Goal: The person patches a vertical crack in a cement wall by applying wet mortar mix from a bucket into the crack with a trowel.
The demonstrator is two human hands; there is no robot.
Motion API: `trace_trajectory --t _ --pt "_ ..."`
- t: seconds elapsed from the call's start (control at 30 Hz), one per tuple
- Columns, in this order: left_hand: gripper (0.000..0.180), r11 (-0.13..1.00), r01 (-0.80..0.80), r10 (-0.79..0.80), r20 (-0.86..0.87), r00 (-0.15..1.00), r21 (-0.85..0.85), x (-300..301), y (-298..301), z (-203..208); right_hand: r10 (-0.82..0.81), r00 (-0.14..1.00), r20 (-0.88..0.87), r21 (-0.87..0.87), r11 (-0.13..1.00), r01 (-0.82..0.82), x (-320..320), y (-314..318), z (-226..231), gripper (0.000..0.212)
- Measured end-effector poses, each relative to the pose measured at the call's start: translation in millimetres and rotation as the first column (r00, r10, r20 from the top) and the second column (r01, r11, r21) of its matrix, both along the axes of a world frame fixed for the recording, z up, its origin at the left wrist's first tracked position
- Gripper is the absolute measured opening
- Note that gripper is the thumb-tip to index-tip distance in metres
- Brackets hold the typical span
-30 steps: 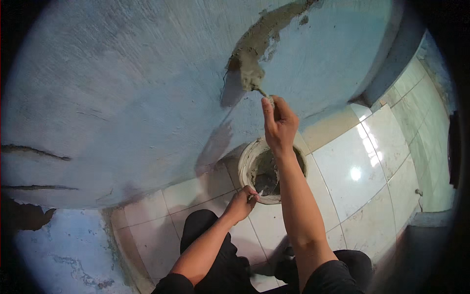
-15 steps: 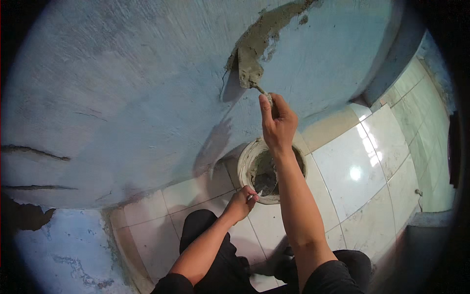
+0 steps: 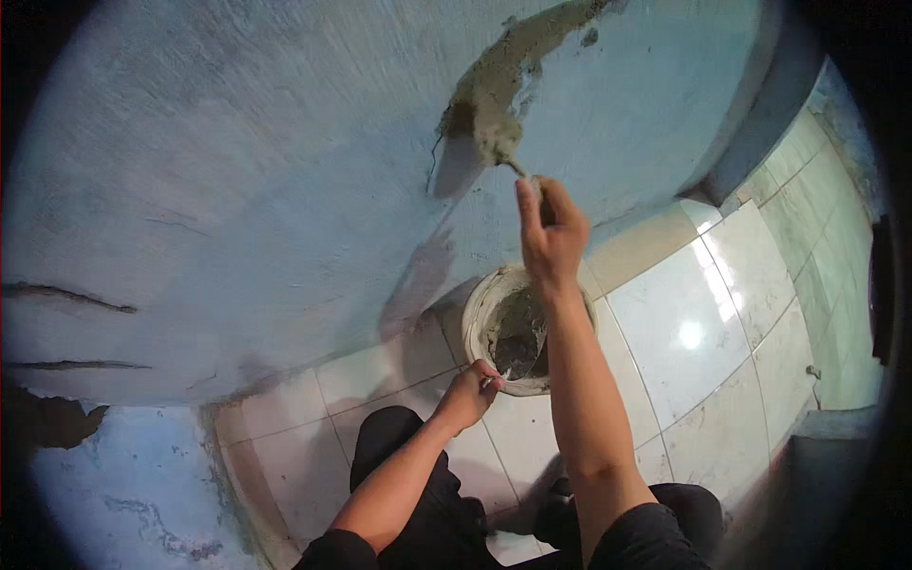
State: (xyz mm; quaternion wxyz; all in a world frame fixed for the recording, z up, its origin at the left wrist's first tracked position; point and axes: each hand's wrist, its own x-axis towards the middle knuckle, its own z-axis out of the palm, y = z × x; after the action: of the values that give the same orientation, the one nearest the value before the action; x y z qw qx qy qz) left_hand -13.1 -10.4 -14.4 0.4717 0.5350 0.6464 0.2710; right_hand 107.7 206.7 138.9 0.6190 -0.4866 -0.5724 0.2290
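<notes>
My right hand (image 3: 554, 233) is closed around the handle of a trowel (image 3: 498, 144), raised over the bucket. The trowel's blade is coated in grey mortar and lies against or very close to the blue wall, at the lower end of a curved band of wet mortar (image 3: 499, 76). A thin crack shows beside that end. Below, my left hand (image 3: 467, 394) is closed at the near left rim of a round, mortar-smeared bucket (image 3: 475, 318); a small pale bit shows by its fingertips. Grey mortar (image 3: 518, 332) lies inside the bucket, partly hidden by my right forearm.
The blue wall (image 3: 285, 190) fills the left and far side, with two dark cracks (image 3: 71, 296) at the far left and a broken dark patch below them. Glossy white tiles (image 3: 679, 323) cover the floor. A ledge (image 3: 769, 104) juts out at the right. My knees flank the near floor.
My right hand has shifted slightly right, and the trowel has turned and moved a little right along the mortar's lower end. My left hand stays at the bucket rim.
</notes>
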Motion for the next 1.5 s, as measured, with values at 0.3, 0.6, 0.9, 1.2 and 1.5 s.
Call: trace_trajectory --t 0.3,0.6,0.9,1.2,1.5 --pt "0.010 1.000 -0.028 0.028 0.079 0.996 -0.008 -1 1 7 0.088 0.994 0.064 -0.029 0.996 -0.086 6 5 1 0.029" --pt "0.018 0.996 0.000 -0.005 -0.055 0.998 -0.091 4 7 31 0.131 0.991 0.004 0.011 0.991 -0.131 24 13 -18 0.027" --pt "0.019 0.996 -0.025 0.019 -0.076 0.997 -0.082 4 4 31 0.182 0.971 0.154 0.006 0.983 -0.185 11 3 -27 0.024" --pt "0.018 0.999 -0.026 0.024 -0.050 0.998 -0.041 2 1 24 0.117 0.984 0.137 0.049 0.991 -0.125 8 3 -33 0.024" --pt "0.017 0.997 -0.021 0.015 -0.075 0.997 -0.079 5 3 43 0.100 0.988 0.118 0.055 0.993 -0.107 1 2 -20 0.027"
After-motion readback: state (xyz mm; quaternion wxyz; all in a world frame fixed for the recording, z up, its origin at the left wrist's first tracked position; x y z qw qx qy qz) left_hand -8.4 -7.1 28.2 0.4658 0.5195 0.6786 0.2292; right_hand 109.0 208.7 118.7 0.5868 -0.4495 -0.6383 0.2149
